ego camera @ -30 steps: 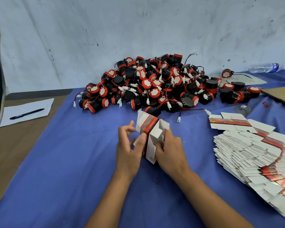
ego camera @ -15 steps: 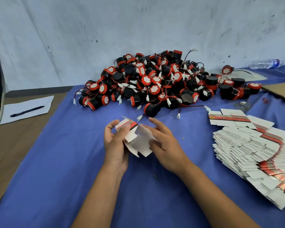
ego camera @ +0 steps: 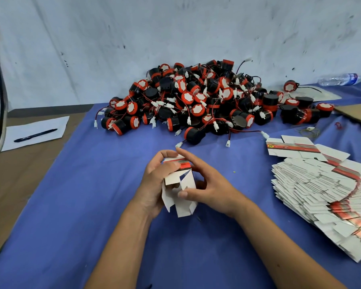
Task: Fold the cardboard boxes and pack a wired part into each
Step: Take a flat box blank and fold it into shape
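Counter (ego camera: 71, 205): blue cloth.
Box (ego camera: 180, 184): long axis running away from the person, open flaps nearest.
Left hand (ego camera: 154, 184): fingers grasping box.
Right hand (ego camera: 208, 184): fingers grasping box.

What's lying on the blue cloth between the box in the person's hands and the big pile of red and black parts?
In the head view, a white connector on a wire from the pile of parts lies just beyond the box; otherwise only bare blue cloth.

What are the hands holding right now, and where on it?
Both hold one half-folded cardboard box. The left hand grips its left side near the red-striped top; the right hand pinches its right side, thumb on the front panel.
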Demonstrator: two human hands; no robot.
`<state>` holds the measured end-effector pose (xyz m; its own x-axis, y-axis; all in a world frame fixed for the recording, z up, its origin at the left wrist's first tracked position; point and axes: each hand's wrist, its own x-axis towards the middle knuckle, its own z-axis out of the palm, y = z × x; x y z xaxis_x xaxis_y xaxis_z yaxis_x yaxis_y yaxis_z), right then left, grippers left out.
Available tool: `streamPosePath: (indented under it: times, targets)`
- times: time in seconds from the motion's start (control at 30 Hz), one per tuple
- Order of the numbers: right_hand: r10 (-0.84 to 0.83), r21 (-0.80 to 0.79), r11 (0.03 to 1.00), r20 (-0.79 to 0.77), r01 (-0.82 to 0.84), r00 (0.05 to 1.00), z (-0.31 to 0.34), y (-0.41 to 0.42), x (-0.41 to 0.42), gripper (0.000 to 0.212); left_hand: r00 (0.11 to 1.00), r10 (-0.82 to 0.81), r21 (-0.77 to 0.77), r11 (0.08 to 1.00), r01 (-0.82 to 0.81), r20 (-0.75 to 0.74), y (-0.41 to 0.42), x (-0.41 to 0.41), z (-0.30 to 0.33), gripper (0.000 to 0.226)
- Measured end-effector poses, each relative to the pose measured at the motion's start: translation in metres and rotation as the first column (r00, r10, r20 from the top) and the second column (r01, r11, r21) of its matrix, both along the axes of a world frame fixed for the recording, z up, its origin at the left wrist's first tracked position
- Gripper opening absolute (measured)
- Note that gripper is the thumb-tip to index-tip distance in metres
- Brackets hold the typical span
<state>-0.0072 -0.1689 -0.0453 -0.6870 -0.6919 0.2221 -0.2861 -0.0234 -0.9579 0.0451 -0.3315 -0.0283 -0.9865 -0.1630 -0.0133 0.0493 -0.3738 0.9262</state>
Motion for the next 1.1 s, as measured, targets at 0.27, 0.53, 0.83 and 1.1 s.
streamPosePath:
  times: [0.27, 0.53, 0.83, 1.1]
  targets:
    - [-0.194, -0.094, 0.977, -0.026, 0.191, 0.981, -0.007, -0.009, 0.002, 0.073, 0.999, -0.002, -0.264, 0.964, -0.012, -0.053, 0.007, -0.004, -0.005, 0.033]
    - [-0.428, -0.277, 0.826, 0.261, 0.492, 0.865, -0.006, -0.011, -0.002, 0.041, 0.961, 0.245, -0.312, 0.91, -0.273, -0.125, 0.0, -0.011, -0.017, 0.051]
    - [-0.551, -0.18, 0.791, 0.208, 0.585, 0.808, -0.011, -0.02, 0.001, 0.023, 0.995, 0.066, -0.123, 0.99, -0.074, -0.069, 0.032, -0.015, -0.027, 0.085]
    - [-0.394, -0.238, 0.893, -0.002, 0.382, 0.919, -0.002, -0.013, 0.005, 0.054, 0.975, 0.221, 0.015, 0.975, -0.221, 0.005, 0.002, -0.011, -0.02, 0.062]
